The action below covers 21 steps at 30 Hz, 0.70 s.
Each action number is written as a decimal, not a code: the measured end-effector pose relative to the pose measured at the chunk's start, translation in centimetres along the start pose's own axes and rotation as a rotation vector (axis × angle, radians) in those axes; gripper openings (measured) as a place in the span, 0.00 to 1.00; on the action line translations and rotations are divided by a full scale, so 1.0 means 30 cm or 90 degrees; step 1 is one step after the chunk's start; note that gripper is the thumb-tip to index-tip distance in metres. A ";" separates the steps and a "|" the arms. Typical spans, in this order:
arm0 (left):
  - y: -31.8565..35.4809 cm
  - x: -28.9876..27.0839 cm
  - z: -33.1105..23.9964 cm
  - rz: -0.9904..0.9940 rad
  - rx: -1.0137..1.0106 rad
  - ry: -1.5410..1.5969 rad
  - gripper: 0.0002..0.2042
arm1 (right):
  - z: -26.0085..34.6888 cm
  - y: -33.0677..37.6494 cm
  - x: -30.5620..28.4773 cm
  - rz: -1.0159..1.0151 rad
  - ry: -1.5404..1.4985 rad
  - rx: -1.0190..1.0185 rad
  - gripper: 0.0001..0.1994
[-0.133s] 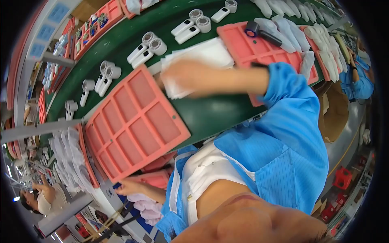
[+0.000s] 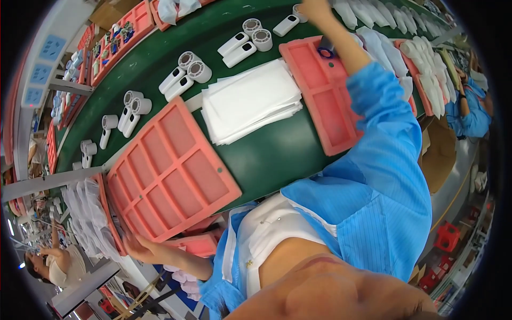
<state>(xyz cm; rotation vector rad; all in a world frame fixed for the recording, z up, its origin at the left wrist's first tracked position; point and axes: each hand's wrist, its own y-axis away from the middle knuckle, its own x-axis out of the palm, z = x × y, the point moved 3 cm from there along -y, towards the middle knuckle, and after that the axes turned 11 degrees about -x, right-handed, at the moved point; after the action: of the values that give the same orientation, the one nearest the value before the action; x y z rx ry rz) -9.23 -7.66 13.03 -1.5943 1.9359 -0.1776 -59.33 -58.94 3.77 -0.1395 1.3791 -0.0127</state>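
My left hand (image 2: 141, 248) is by the near left corner of a pink compartment tray (image 2: 160, 184), its fingers apart and nothing seen in them. The tray's compartments look bare. My right arm reaches across to the far side, and my right hand (image 2: 316, 12) is at a white hair-dryer-shaped body (image 2: 288, 24) with a round head. The top edge cuts off part of that hand, so its grip is unclear. A stack of thin white sheets (image 2: 250, 101) lies between the trays. Below my right forearm, a second pink tray (image 2: 306, 61) holds a dark device with a purple ring (image 2: 326, 52).
Several more white hair-dryer-shaped bodies (image 2: 186, 74) stand in pairs along the green belt (image 2: 261, 160). Bagged items lie in trays at the right (image 2: 421, 53) and left (image 2: 88, 213). A grey metal bar (image 2: 48, 186) crosses the left side. Co-workers sit at both sides.
My right hand has moved from the white sheets up to the white bodies at the far side, uncovering the stack. My left hand has shifted leftward along the tray's near corner.
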 end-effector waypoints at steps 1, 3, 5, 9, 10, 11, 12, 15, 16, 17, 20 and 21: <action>0.021 0.075 -0.144 0.080 0.038 0.020 0.14 | -0.025 -0.060 -0.058 0.012 -0.080 0.108 0.40; 0.075 0.283 -0.324 0.382 0.129 0.092 0.11 | -0.146 -0.076 0.028 -0.096 -0.063 0.061 0.29; 0.214 0.552 -0.488 0.709 0.277 0.134 0.11 | -0.274 -0.096 0.097 -0.046 -0.047 0.059 0.29; 0.506 0.970 -0.582 0.892 0.314 0.139 0.08 | -0.228 -0.162 0.152 0.085 -0.090 -0.052 0.31; 0.584 1.059 -0.574 0.898 0.344 0.110 0.08 | -0.264 -0.154 0.139 0.111 -0.089 -0.062 0.31; 0.659 1.116 -0.588 0.917 0.359 0.128 0.08 | -0.326 -0.131 0.115 0.133 -0.086 -0.064 0.31; 0.708 1.161 -0.571 0.914 0.389 0.048 0.08 | -0.294 -0.102 0.068 0.137 -0.089 -0.058 0.31; 0.618 1.179 -0.393 0.835 0.341 -0.096 0.08 | 0.168 -0.031 -0.150 0.099 -0.360 -0.090 0.31; 0.597 1.182 -0.340 0.824 0.309 -0.089 0.08 | 0.228 -0.015 -0.165 0.062 -0.321 -0.112 0.31; 0.658 1.191 -0.405 0.856 0.323 -0.005 0.08 | 0.158 0.135 -0.349 -0.050 -0.365 -0.061 0.29; 0.635 1.210 -0.353 0.937 0.166 0.098 0.06 | 0.209 0.331 -0.440 -0.128 -0.509 -0.054 0.25; 0.643 1.216 -0.369 0.988 0.088 0.173 0.05 | 0.170 0.390 -0.466 -0.138 -0.495 -0.035 0.25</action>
<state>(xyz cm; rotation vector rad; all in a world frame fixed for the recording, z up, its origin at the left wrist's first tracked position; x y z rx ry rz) -34.35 -39.35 -0.72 0.3167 2.6929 0.1357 -57.87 -45.61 17.13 -0.3033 0.5850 -0.0915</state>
